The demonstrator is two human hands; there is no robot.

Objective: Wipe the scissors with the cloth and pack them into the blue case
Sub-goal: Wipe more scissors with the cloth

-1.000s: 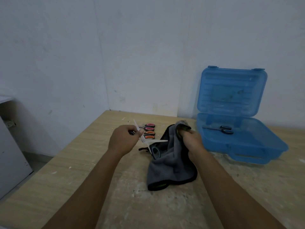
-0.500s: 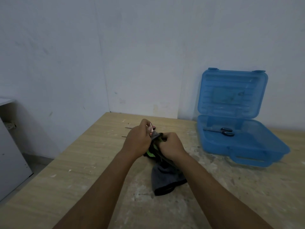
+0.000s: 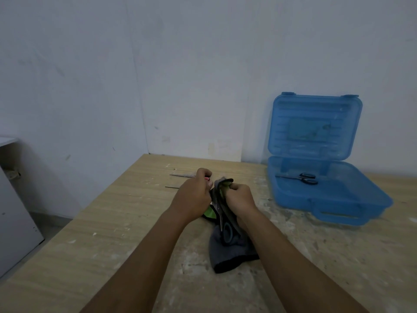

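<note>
**Wipe in hand; pack comes next**

Table (image 3: 126, 222) carries it all. Blue case (image 3: 338, 213) stands open at the far right, lid upright vs. the wall, and serves as landmark here.

Cloth (image 3: 232, 254), grey w/ black edge and a green patch, is well left of the case and nearer the person. Its top is bunched up and its tail lies on the table.

Both grips meet over the cloth, left of the case. Left grip (image 3: 194, 196) has its fingers curled tight, apparently round the top end of the held scissors (image 3: 227, 231); the exact contact is hidden. Right grip (image 3: 240, 197) is clenched round the bunched cloth, pressed vs. the blade. The scissors' teal handle hangs down onto the cloth.

Packed pair (image 3: 304, 177), black handles, lies flat in the case's base. Waiting pairs (image 3: 183, 175) lie left of the case beyond the left grip; only blade tips and a bit of pink handle show, so count unclear.

Step, as I judge it: mid-wipe, pair no. 2 at least. Next move needs the cloth drawn along the blade, then a carry rightward to lay the scissors beside the packed pair. Mind the edge and keep the cloth from snagging.
</note>
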